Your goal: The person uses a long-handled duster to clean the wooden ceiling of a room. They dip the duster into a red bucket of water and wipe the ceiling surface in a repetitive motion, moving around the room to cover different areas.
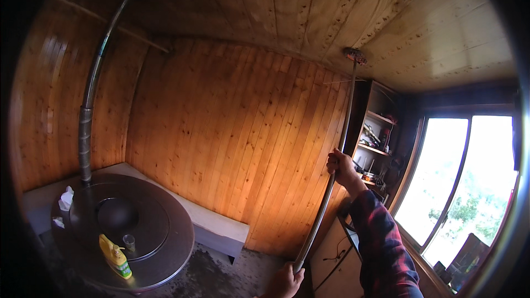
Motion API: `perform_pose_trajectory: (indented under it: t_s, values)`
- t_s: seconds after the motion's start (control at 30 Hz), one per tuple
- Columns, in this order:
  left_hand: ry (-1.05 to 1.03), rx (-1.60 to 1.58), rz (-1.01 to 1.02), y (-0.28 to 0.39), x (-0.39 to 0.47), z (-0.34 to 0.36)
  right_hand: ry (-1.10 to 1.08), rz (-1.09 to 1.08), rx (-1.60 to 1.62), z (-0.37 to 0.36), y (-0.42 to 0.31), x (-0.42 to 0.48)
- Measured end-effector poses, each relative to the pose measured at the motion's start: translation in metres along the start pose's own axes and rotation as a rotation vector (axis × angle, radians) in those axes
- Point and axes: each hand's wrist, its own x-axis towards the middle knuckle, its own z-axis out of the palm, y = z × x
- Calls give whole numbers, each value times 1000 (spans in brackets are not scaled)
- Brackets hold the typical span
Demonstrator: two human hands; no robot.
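Observation:
A long metal mop pole (321, 211) slants up from the bottom centre toward the ceiling. Around its middle my right hand (343, 167) is closed, the arm in a red and dark plaid sleeve. Lower down, my left hand (286, 280) grips the pole close to its bottom end. At the top, a shaggy mop head (355, 56) is up against the wooden plank ceiling (285, 4), or very near it. Dark spots run in rows along the planks, and the surface around the mop head looks shiny.
On the left stands a round stove table (178, 252) with a metal flue pipe (85, 140), a yellow pump bottle (116, 256), a clear cup (129, 242) and crumpled tissue (66, 198). Behind it runs a low bench (223, 223). Loaded shelves (374, 147), a cabinet (335, 256) and a window (439, 182) are right.

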Motion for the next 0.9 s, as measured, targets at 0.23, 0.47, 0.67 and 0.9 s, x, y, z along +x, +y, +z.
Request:
perform_pose_trajectory:
  t_s: [0.23,0.47,0.67,0.9]
  values:
    - [-118,73,-142,-22,-77,-49,63,46,-18,64,36,-49]
    - [-243,-86,-73,-16,-153,-173,69,74,27,177,82,-162]
    - [-150,-29,79,-2,-192,-261,66,63,100,255,104,-258]
    - [-240,-15,-59,-4,-210,-290,51,-14,-24,298,135,-317]
